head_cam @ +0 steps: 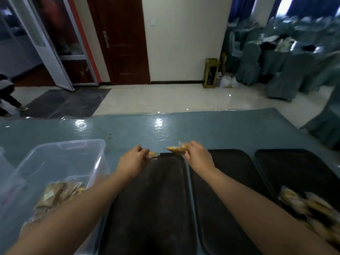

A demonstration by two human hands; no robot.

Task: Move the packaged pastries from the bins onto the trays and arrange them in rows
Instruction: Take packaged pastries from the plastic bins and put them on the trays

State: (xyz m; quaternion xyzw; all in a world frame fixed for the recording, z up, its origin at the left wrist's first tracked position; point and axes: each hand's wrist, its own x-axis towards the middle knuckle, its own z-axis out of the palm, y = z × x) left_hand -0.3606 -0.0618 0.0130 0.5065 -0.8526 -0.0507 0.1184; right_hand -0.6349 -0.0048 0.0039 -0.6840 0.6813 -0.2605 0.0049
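My left hand pinches a small packaged pastry at the far left corner of the nearest black tray. My right hand grips another packaged pastry over that tray's far right corner. A second black tray lies to the right, and a third tray beyond it holds several wrapped pastries at its near end. A clear plastic bin on the left holds several packaged pastries, partly hidden by my left forearm.
The trays and bin rest on a table under a shiny blue-green plastic cover. Beyond the table are tiled floor, a brown door, a small yellow stand and covered chairs. A person walks at the far left.
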